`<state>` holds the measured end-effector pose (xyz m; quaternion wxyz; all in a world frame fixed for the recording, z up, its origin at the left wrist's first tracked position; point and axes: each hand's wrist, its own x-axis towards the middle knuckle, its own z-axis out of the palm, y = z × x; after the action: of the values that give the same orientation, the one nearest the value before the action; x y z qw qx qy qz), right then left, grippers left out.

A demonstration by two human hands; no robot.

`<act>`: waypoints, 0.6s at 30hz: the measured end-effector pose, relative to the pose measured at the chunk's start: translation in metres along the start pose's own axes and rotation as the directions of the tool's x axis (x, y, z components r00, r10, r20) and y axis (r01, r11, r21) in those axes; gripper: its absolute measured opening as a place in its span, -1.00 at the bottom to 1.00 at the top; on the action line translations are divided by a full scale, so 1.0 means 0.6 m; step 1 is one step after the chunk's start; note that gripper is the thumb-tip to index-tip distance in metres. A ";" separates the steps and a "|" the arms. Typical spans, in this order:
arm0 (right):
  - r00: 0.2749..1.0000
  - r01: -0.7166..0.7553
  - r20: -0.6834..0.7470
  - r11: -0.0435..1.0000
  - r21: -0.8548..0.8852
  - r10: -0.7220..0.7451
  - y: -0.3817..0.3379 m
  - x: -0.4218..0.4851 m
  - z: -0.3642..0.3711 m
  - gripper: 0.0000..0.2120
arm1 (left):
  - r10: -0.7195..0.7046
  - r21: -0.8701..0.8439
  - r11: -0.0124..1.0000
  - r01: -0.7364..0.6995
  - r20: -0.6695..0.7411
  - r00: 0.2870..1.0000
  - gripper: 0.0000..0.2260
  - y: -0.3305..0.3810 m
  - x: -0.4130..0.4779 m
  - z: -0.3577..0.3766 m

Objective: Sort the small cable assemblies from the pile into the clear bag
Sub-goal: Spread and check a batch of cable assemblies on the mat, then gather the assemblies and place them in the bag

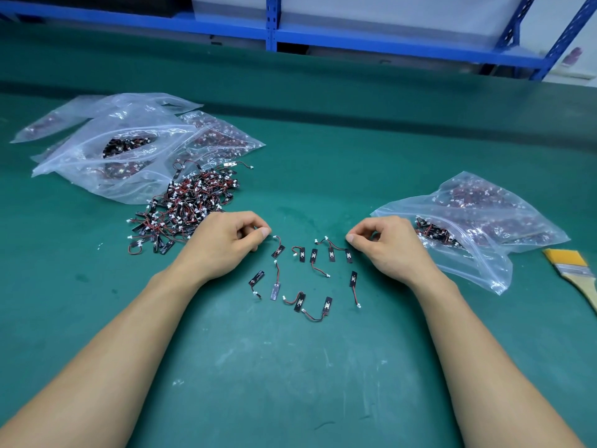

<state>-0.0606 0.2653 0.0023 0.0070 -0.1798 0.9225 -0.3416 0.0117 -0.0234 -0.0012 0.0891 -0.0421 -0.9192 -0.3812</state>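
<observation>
My left hand [226, 244] rests on the bench [290, 383], fingers curled, thumb against forefinger, nothing in the pinch. My right hand [387, 248] is curled the same way, its tips just beside a wire; I cannot tell if they hold it. About a dozen cable assemblies [313, 255] lie spread between my hands. The pile [190, 205] touches my left hand's far side, and the clear bag [478, 227] lies open beside my right hand.
</observation>
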 end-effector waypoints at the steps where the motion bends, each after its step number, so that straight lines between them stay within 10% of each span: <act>1: 1.000 0.002 0.001 1.000 0.002 -0.002 0.000 0.000 0.000 -0.83 | -0.002 0.005 1.000 0.002 0.002 1.000 -0.91 0.000 0.000 0.000; 8: 1.000 -0.008 0.003 1.000 0.016 0.008 0.002 0.000 -0.002 -0.80 | 0.098 0.126 0.988 -0.088 -0.076 0.992 -0.84 0.012 -0.013 -0.002; 18: 1.000 -0.012 -0.012 0.999 0.044 0.013 0.009 0.008 0.001 -0.81 | 0.149 0.317 0.912 -0.262 0.341 0.928 0.05 0.068 -0.043 0.071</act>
<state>-0.0664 0.2670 -0.0010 0.0074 -0.1718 0.9159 -0.3626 0.0375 0.0355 -0.0074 -0.0099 -0.1822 -0.9656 -0.1852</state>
